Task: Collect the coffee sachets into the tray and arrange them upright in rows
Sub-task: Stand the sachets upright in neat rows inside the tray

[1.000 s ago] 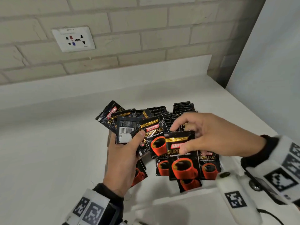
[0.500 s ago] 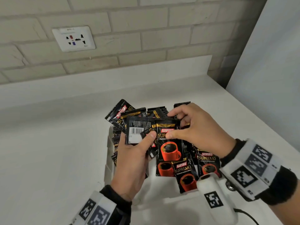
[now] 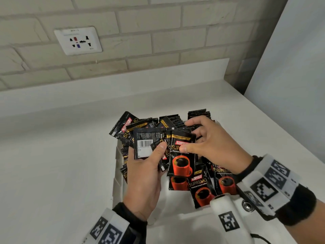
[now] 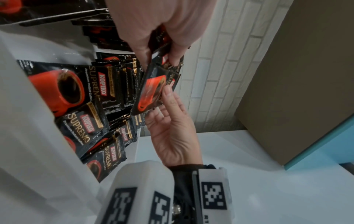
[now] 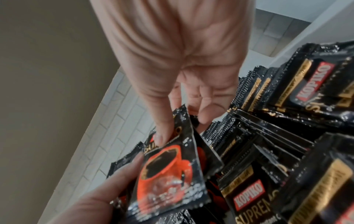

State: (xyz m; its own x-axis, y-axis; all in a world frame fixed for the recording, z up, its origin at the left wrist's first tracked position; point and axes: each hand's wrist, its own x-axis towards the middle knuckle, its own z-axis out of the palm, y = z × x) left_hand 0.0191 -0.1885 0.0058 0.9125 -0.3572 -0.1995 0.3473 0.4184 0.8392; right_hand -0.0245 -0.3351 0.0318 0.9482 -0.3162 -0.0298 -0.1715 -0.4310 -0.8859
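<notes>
My left hand (image 3: 149,166) grips a fanned bunch of black coffee sachets (image 3: 144,143), thumb across a back-side one with a barcode. My right hand (image 3: 209,143) pinches one sachet (image 3: 182,152) with a red cup print and lays it against that bunch (image 5: 168,174) (image 4: 151,92). Both hands hover over a white tray (image 3: 118,173). Upright sachets (image 3: 175,120) stand in rows at the tray's far end. Loose sachets (image 3: 200,187) lie flat toward its near end.
The tray sits on a white counter (image 3: 52,164) against a brick wall with a wall socket (image 3: 78,40). A pale panel (image 3: 290,67) rises at the right. Open counter lies left of the tray.
My right hand lifted the red-cup sachet from over the loose ones up and left to the bunch in my left hand. The view shifted slightly.
</notes>
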